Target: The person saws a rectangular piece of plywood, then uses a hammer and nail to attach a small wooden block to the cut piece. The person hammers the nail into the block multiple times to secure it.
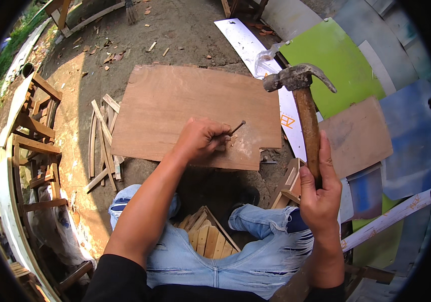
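A brown plywood board (185, 95) lies in front of my knees, with a notch at its near right corner. Over its near part, my left hand (199, 138) is closed, pinching a dark nail (238, 127) that slants up to the right, head uppermost. Below the nail the wood has a pale, scuffed patch; the nail's tip is hidden by my fingers. My right hand (322, 199) grips the lower wooden handle of a claw hammer (304, 113). The hammer is raised upright to the right of the board, its metal head at the top and its claw pointing right.
Loose wooden slats (105, 141) are piled left of the board. Further left stands a wooden frame (39, 146). A slatted wooden piece (210, 242) is between my legs. On the right lie a green panel (334, 60), a blue sheet (411, 136) and a white printed strip (243, 43).
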Demonstrator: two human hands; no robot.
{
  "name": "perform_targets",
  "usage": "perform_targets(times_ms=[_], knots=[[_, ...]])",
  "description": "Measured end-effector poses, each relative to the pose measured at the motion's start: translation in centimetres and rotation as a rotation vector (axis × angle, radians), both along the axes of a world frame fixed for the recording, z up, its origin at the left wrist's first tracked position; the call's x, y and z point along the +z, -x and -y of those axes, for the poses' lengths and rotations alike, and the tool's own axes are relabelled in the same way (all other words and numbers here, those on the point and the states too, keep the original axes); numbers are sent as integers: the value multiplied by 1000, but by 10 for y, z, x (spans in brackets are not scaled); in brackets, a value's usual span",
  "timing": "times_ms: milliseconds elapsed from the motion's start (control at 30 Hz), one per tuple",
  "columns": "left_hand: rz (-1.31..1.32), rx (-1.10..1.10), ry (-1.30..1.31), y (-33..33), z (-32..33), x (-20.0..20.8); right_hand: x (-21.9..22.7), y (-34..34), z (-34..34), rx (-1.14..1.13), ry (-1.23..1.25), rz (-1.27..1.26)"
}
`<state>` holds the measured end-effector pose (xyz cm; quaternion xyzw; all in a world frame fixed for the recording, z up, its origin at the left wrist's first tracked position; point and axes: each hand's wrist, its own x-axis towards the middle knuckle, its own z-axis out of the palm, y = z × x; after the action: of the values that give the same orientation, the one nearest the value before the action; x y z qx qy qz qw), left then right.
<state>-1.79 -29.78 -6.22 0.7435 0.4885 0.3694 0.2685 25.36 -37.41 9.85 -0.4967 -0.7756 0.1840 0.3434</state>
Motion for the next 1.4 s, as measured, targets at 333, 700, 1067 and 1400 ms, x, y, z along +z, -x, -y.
perform_targets(times_ms=[333, 700, 1067, 1400], knots=[[-73, 21, -49, -2, 4, 4, 2, 5, -3, 13, 154, 117], [4, -11, 27, 1, 0, 0, -7, -1, -1, -94, 45, -129], [33, 1, -21, 2, -1, -2, -4, 2, -3, -28, 206, 183], [-45, -2, -87, 2, -1, 4, 5, 7, -18, -6, 320, 238]])
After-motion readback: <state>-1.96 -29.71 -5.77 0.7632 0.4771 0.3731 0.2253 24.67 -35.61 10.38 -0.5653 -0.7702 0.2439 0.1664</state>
